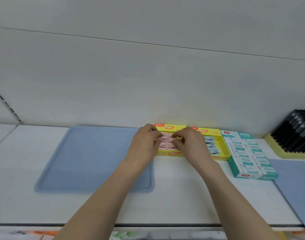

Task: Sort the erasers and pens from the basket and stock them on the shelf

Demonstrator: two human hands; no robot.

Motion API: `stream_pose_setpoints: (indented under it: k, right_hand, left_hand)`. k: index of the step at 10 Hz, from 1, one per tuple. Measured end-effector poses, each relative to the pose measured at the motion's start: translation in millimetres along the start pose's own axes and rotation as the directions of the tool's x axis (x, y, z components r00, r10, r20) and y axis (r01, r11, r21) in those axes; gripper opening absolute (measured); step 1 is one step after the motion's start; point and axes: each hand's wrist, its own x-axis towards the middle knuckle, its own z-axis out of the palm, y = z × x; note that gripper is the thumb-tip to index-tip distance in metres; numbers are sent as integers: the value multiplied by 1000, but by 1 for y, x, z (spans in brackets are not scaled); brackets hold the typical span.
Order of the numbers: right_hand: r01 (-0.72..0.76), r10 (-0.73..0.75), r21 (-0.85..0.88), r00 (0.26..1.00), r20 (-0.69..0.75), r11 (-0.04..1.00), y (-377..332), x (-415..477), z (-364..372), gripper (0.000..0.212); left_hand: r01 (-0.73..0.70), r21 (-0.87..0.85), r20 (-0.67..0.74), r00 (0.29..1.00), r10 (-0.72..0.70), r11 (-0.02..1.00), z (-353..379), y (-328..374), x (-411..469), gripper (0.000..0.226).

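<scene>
1. Squaring up the pink paper-sleeved erasers (167, 144) in rows inside the open yellow cardboard display box (172, 127), I keep them at the back of the white shelf (174, 187), labels up, so they read from the front.
2. Just to the right sit a second yellow box (224, 148) of pale blue erasers (210, 146) and a teal carton of white erasers (234, 168). Black pens (297, 134) lean in a yellow foam rack (276, 149) further along. Each kind is kept apart, I judge, for sorting.
3. My left grip (144, 144) is curled, fingertips pinching the pink erasers from the left.
4. My right grip (191, 144) is also curled, thumb and fingers clamping the same erasers from the right; neither is released.
</scene>
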Motion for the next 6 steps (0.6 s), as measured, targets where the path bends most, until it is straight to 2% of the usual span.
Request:
stream_pose_setpoints:
  k: [4, 5, 6]
  right_hand:
    - [89, -88, -22, 995, 54, 996, -1, -3, 4, 19]
    - [64, -63, -41, 998, 20, 997, 6, -2, -17, 17]
    - [-44, 86, 136, 942, -325, 990, 18, -7, -79, 13]
  left_hand:
    - [6, 15, 65, 998, -7, 1000, -4, 2, -2, 25]
    - [-11, 40, 87, 996, 8, 999, -14, -4, -7, 29]
    - [64, 33, -41, 997, -63, 997, -36, -24, -23, 27]
